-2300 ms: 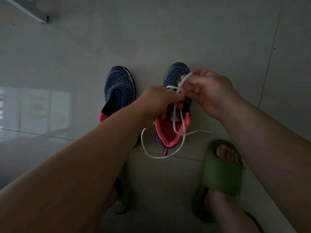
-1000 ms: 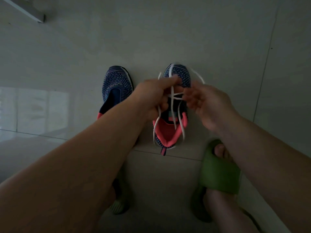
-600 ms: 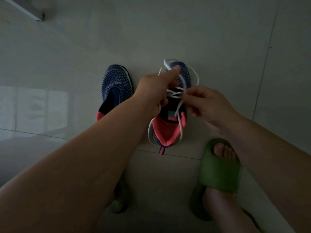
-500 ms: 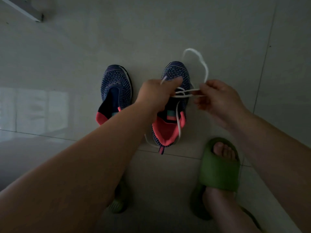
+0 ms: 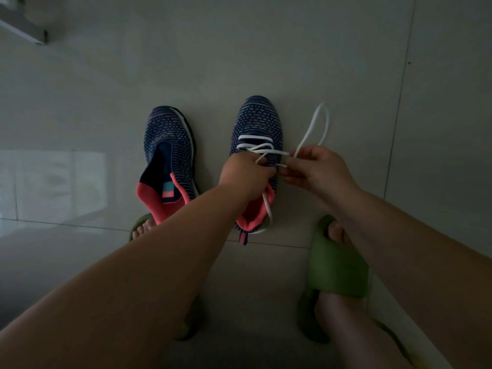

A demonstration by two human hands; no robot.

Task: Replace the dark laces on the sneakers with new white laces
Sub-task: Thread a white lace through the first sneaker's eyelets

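Observation:
Two navy knit sneakers with coral collars stand side by side on the tiled floor. The left sneaker (image 5: 169, 153) has no lace. The right sneaker (image 5: 259, 123) carries a white lace (image 5: 255, 138) across its lower eyelets. My left hand (image 5: 246, 177) sits over the shoe's tongue and grips one end of the lace. My right hand (image 5: 316, 169) pinches the other end beside the shoe, and a white loop rises above its fingers. A loose lace tail hangs over the coral collar.
My feet wear green slides (image 5: 336, 265) just in front of the sneakers, the left foot (image 5: 142, 227) partly under my forearm. A pale metal frame (image 5: 24, 27) crosses the top left corner. Grey floor tiles surround the shoes.
The lace now lies flat across the lower eyelets. My left hand dropped from the toe area to the tongue. My right hand pulled its end out to the right.

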